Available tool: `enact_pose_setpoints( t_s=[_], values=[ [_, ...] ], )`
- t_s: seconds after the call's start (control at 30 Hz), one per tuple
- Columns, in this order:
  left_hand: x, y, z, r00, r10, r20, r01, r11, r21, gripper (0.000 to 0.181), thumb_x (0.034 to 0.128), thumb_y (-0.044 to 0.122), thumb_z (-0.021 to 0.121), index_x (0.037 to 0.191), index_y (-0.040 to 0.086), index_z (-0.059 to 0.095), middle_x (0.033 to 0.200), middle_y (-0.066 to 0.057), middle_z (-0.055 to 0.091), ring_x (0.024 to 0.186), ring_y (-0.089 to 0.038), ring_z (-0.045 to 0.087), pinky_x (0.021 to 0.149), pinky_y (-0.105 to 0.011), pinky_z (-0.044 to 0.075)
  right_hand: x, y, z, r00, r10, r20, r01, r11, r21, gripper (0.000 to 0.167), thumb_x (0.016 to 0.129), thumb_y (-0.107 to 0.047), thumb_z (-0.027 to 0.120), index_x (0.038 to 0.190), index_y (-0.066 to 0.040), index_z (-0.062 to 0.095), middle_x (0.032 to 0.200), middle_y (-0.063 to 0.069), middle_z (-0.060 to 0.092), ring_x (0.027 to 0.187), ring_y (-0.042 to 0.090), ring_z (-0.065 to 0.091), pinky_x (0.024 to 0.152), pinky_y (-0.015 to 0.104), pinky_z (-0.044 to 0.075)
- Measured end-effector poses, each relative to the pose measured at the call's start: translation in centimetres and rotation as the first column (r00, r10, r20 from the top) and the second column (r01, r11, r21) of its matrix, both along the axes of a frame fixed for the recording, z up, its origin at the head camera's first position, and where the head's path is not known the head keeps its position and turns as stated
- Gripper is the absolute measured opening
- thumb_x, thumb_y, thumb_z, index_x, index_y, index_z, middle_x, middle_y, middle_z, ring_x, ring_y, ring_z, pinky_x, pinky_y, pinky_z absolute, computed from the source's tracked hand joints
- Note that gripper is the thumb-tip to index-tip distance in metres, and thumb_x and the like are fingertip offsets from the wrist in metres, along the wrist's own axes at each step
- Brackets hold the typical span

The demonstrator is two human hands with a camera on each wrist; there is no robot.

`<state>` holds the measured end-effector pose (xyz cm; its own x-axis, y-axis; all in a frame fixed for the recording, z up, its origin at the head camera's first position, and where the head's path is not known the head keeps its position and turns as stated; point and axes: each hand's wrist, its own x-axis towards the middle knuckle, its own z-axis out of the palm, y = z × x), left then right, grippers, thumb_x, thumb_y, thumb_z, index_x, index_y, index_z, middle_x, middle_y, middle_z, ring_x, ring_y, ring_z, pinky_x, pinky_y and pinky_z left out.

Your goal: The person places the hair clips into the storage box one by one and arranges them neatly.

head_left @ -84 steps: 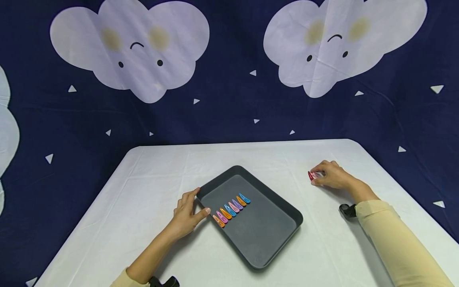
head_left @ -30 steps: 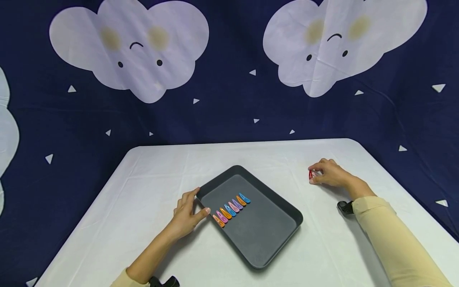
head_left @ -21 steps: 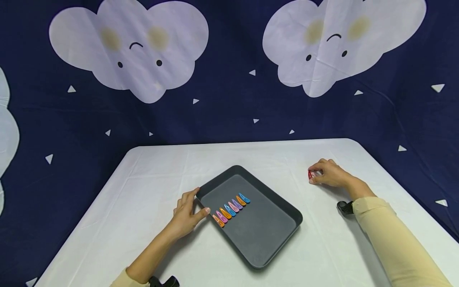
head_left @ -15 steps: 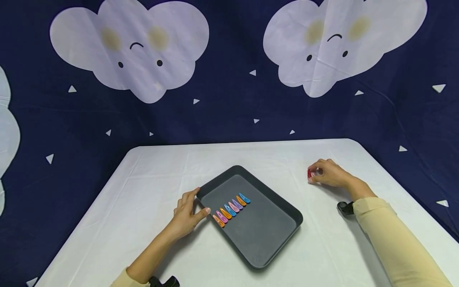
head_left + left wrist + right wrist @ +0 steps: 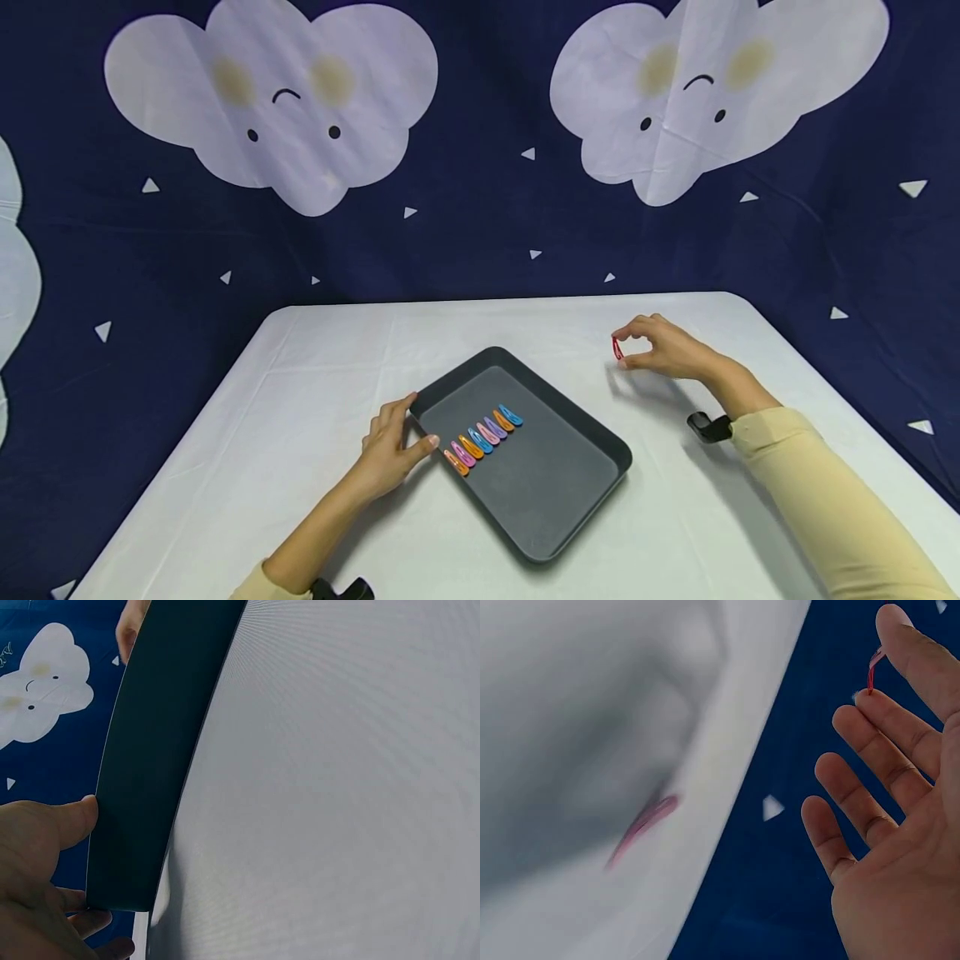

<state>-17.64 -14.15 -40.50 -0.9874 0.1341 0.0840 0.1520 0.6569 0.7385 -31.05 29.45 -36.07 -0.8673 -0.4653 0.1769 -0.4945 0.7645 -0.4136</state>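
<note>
In the head view, my right hand [image 5: 663, 346] pinches a red snap hair clip [image 5: 617, 348] between thumb and fingertip, raised above the table. The right wrist view shows this clip side-on, the other fingers spread apart. A pinkish hair clip [image 5: 641, 829], blurred, lies on the white cloth in that view; the head view does not show it. My left hand [image 5: 388, 450] holds the left corner of a dark grey tray [image 5: 555, 492], thumb on the rim and fingers at the outer wall. Several hair clips [image 5: 480, 439], orange, pink, blue and purple, lie in a slanting row inside the tray.
A white cloth [image 5: 337, 358] covers the table, and the tray stands turned at an angle near its middle. Behind hangs a dark blue backdrop [image 5: 480, 233] with clouds and triangles. Black wrist cameras [image 5: 708, 427] stick out beside both wrists.
Having fumbled at the clips on the table, my right hand has lifted the red one and moved left and up with it. The left hand and tray stay put.
</note>
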Motion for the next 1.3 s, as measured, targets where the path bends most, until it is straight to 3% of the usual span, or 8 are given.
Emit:
enact_pose_setpoints(
  t_s=[0.2,0.63,1.3],
  values=[
    [0.1,0.0,0.0,1.000,0.000,0.001,0.000,1.000,-0.002,0.077,0.0861,0.034,0.066,0.147,0.007,0.029,0.143,-0.016,0.036,0.121,-0.031,0.035,0.093,-0.051,0.025,0.6,-2.9,1.4,0.996,0.091,0.009,-0.091,0.996,-0.027,0.054,0.075,-0.034,0.078,0.120,-0.009,0.064,0.116,0.006,0.064,0.104,0.020,0.048,0.090,0.042,0.039],
    [0.0,0.0,-0.1,1.000,0.003,0.001,-0.003,1.000,-0.003,0.077,0.0865,0.033,0.066,0.147,0.007,0.028,0.143,-0.016,0.036,0.122,-0.031,0.034,0.092,-0.049,0.025,2.7,-8.6,3.1,0.966,0.256,-0.042,-0.257,0.966,-0.024,0.050,0.076,-0.029,0.078,0.121,-0.015,0.063,0.118,-0.001,0.063,0.105,0.017,0.046,0.091,0.040,0.040],
    [0.0,0.0,0.0,1.000,0.009,0.010,-0.009,1.000,0.007,0.076,0.0867,0.034,0.066,0.147,0.009,0.028,0.143,-0.015,0.036,0.125,-0.031,0.033,0.094,-0.049,0.025,3.0,-13.3,1.5,0.946,0.318,0.057,-0.320,0.946,0.040,0.050,0.080,-0.030,0.075,0.125,-0.015,0.061,0.122,-0.005,0.060,0.108,0.014,0.044,0.092,0.039,0.042]
  ],
)
